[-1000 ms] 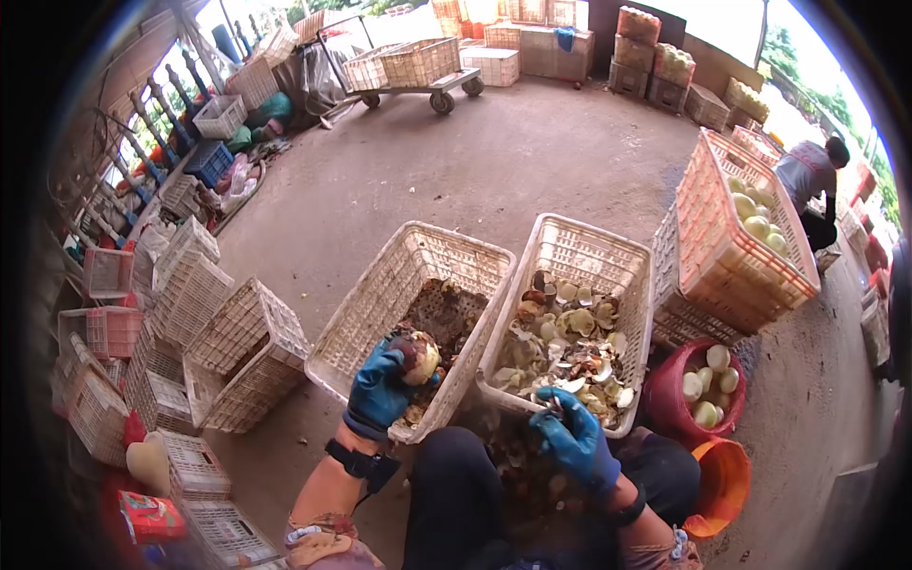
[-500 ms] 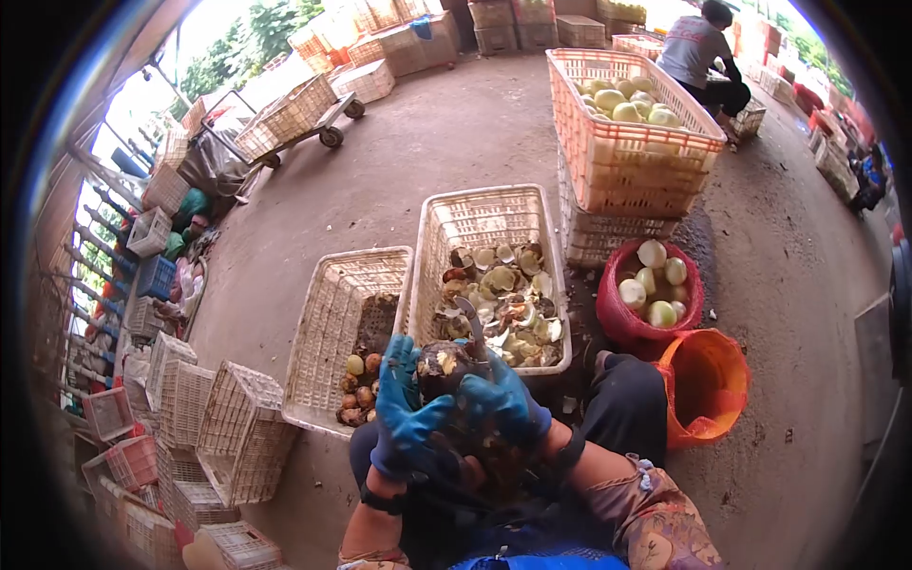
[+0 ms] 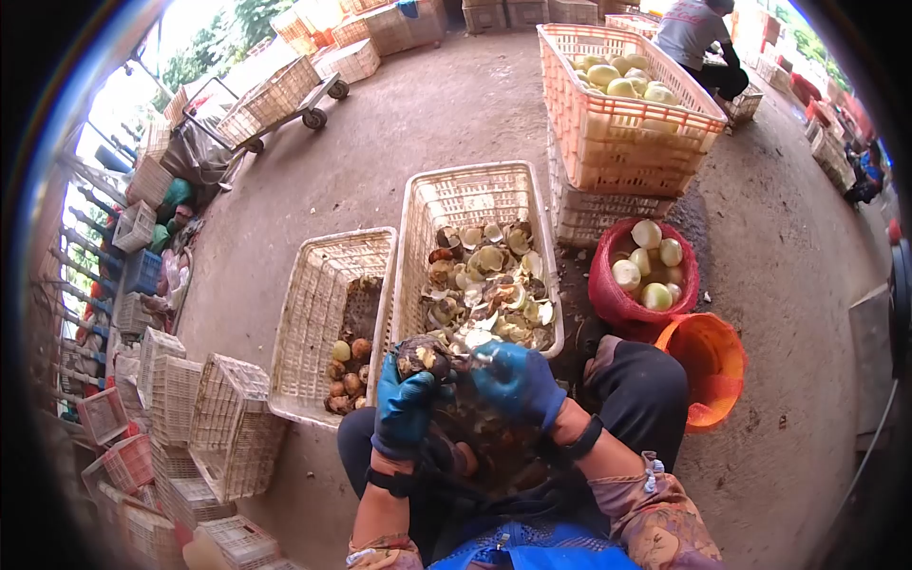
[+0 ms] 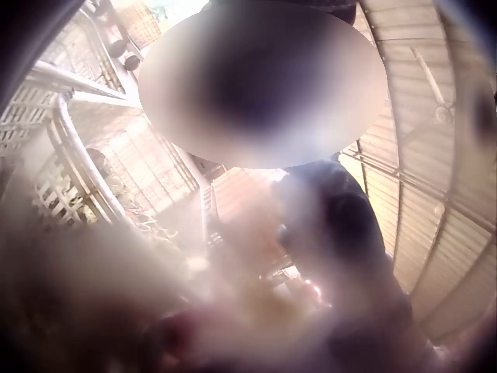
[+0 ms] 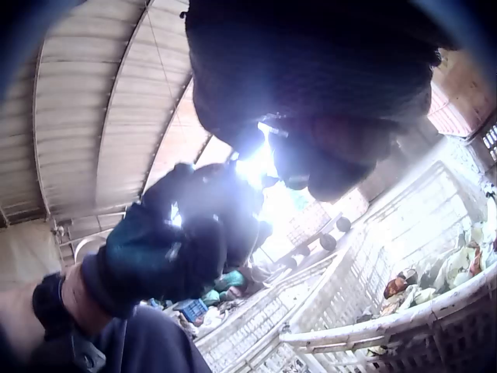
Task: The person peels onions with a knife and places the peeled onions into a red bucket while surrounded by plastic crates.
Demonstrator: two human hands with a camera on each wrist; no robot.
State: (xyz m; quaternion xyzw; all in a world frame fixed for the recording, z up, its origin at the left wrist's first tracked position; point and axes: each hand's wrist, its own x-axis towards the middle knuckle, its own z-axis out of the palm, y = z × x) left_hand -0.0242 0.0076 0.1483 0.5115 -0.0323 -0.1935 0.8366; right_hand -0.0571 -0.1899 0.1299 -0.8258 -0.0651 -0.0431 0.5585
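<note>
In the head view my left hand, in a blue glove, grips a dark-skinned onion above my lap. Close on its right is my gloved right hand, fingers curled round a small knife whose blade is mostly hidden against the onion. Just beyond the hands stands a white crate of peelings. To its left, a second white crate has several unpeeled onions at its near end. The left wrist view is badly blurred; in the right wrist view both gloves are dark against glare.
Right of my knee are a red tub of peeled onions and an orange bucket. Behind them stands a stacked orange crate of peeled onions. Baskets are piled at left. A person sits at the far right.
The left hand brought the onion from over the left crate to above my lap, where the right hand with the knife met it. The blade, upright half a second ago, now lies low against the onion.
</note>
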